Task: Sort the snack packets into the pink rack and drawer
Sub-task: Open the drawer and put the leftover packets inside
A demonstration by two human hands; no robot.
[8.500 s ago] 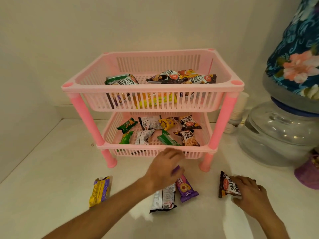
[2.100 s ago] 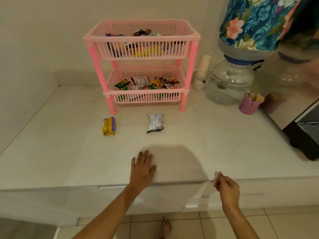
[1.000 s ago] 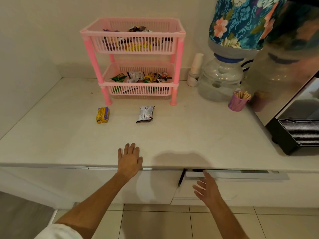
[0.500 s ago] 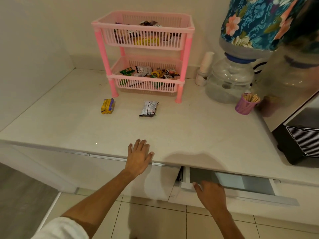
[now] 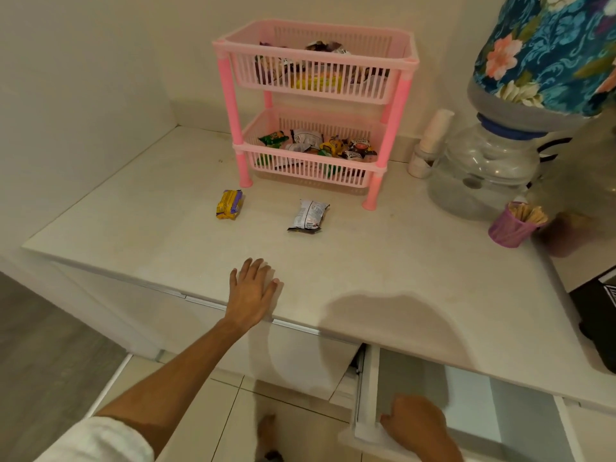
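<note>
- Right hand (image 5: 415,425), bottom right of frame: fingers curled over the front edge of the drawer (image 5: 466,395), gripping it. Drawer is white, flat-fronted, pulled out below the counter; its inside reads as smooth grey-white, contents not discernible.
- Left hand (image 5: 251,290), lower centre: palm down, fingers slightly spread and flat on the counter's near edge, holding nothing. White sleeve (image 5: 100,441) at lower left corner.
- Counter (image 5: 383,278): pale, matte, stone-like slab, faintly speckled; a soft shadow falls across its near right part.
- Two snack packets lie loose on the counter at centre frame, well apart from each other, just in front of the rack. Yellow packet (image 5: 228,204): small, glossy, yellow with purple ends; print too small to read. Silver packet (image 5: 308,216): crinkled foil pillow shape, dark bottom seam, back panel of fine text up, unreadable.
- Pink rack (image 5: 373,175), upper centre: two slatted plastic baskets on round, deeper-pink posts. Lower tier holds green, yellow, silver and dark packets; labels there are too small to read with confidence. Upper tier holds more packets, seen through the slats.
- Right side: purple ribbed cup (image 5: 510,228) of wooden sticks; clear water dispenser (image 5: 480,175) under a floral blue cover.
</note>
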